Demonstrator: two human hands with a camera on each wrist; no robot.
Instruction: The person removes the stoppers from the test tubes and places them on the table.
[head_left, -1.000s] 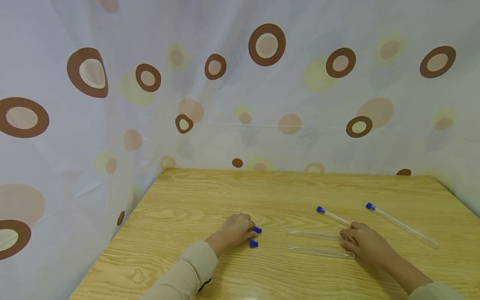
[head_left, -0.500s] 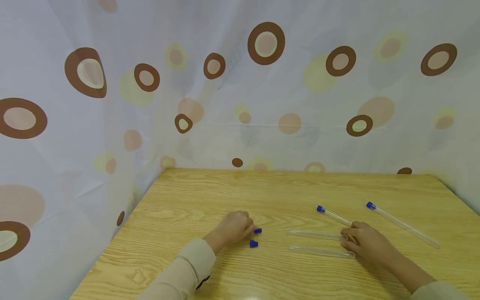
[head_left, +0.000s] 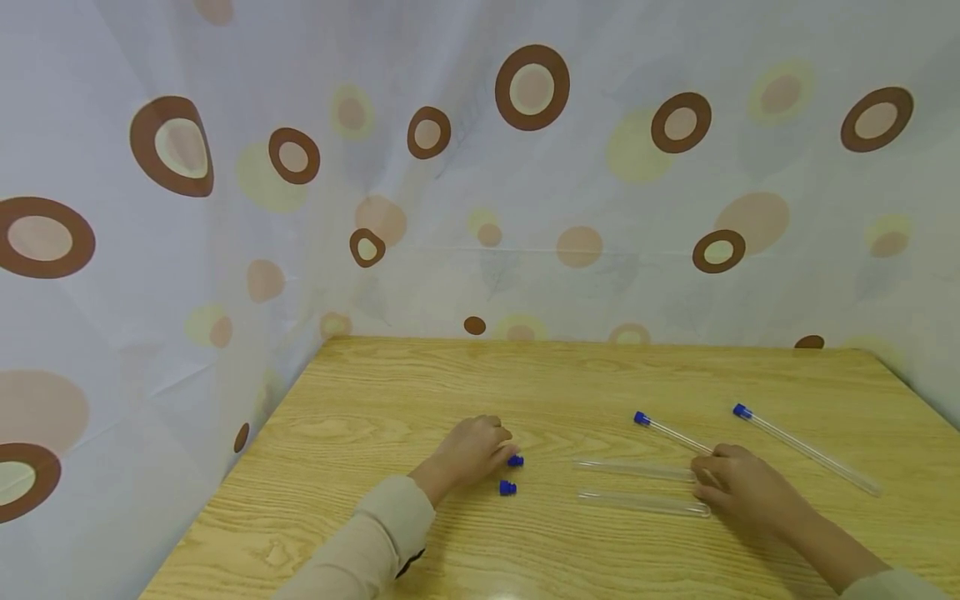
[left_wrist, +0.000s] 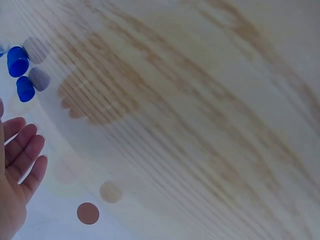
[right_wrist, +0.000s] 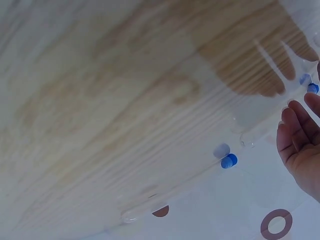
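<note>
My left hand (head_left: 471, 450) hovers beside two small blue caps on the table, its thumb close to the farther cap (head_left: 516, 460); the nearer cap (head_left: 507, 487) lies just in front. In the left wrist view the left hand (left_wrist: 22, 165) has loosely bent fingers, apart from the caps (left_wrist: 18, 62). Two clear uncapped test tubes lie side by side, a farther tube (head_left: 633, 470) and a nearer tube (head_left: 641, 503). Over their right ends is my right hand (head_left: 742, 487), which hides the farther tube's tip. Its fingers (right_wrist: 295, 127) look relaxed in the right wrist view, with nothing seen held.
Two tubes with blue caps lie behind and to the right: one capped tube (head_left: 675, 437) partly behind my right hand, another capped tube (head_left: 810, 450) farther right. The wooden table (head_left: 420, 375) meets a patterned cloth (head_left: 570, 183) at its back and left.
My left hand has risen slightly from the farther blue cap. The right hand has shifted a little rightward along the tube ends. Caps and tubes stay where they were.
</note>
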